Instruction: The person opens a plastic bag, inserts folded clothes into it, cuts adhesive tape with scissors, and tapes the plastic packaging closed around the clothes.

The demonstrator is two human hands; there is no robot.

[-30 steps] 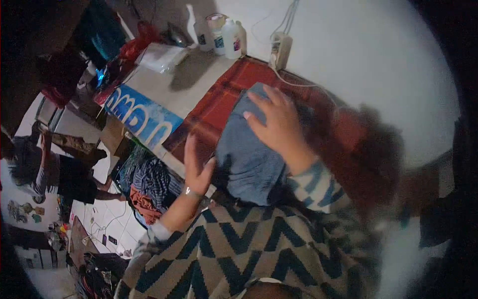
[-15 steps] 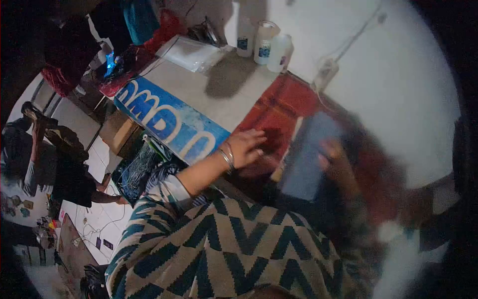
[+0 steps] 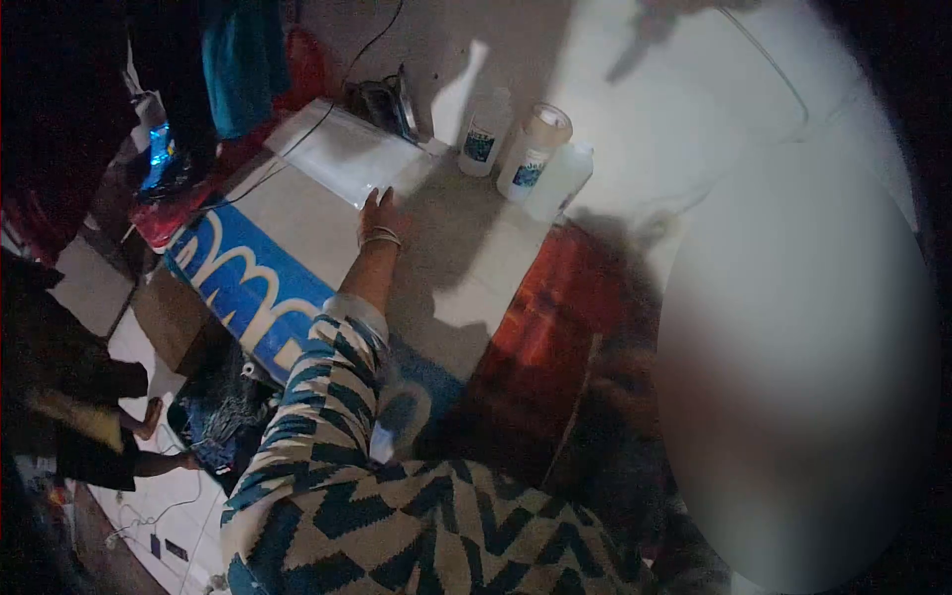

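Note:
My left hand (image 3: 380,213), with bracelets at the wrist, reaches forward over the table. Its stretched fingers are at the near corner of a stack of clear plastic bags (image 3: 337,154); whether they touch it is hard to tell. A red cloth (image 3: 540,307) lies on the table's right part, its near end in deep shadow. Beside it, a dim, smeared shape may be my right hand (image 3: 627,382); its fingers cannot be made out. No grey-blue flat piece can be made out there now.
Several white bottles (image 3: 535,164) stand at the back against the wall, with an iron (image 3: 392,104) to their left. A blue printed strip (image 3: 248,288) runs along the table's left edge. A pale blur (image 3: 803,397) covers the right side. Another person's legs (image 3: 99,397) show at left.
My left hand has moved forward and left, from beside the red cloth to the plastic bags. The view has shifted; the grey-blue piece and my right hand have sunk into shadow and blur.

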